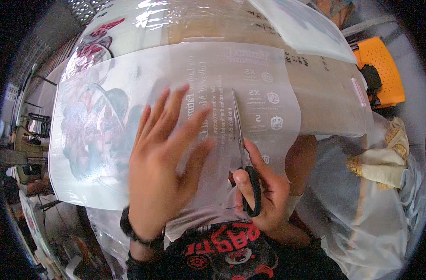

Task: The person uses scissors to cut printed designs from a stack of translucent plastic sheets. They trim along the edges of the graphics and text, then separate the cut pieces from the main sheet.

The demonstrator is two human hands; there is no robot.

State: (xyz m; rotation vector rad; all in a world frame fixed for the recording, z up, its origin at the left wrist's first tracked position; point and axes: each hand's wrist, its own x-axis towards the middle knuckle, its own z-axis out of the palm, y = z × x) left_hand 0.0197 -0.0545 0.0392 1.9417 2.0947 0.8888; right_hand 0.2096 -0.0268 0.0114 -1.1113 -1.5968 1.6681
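A translucent film sheet [276, 150] printed with mirrored lettering, small emblems and a large picture lies across the table before me. My right hand [269, 189] grips a pair of black-handled scissors [238, 122], thumb through one handle loop. The metal blades point away from me along a column of print and look nearly together; whether a blade lies under the film is hard to tell. Over the sheet, left of the scissors, my left hand [164, 157] is spread, slightly blurred, holding nothing. A dark band circles its wrist. I cannot tell whether its fingers touch the film.
Clear plastic wrap covers the table [332, 101], with brown board and handwritten marks beneath. Another film sheet [304, 28] lies at the far right. Beyond the right edge stands an orange perforated plastic object [382, 73]. Whitish plastic sheeting [367, 224] and a cream cloth [381, 168] are at lower right.
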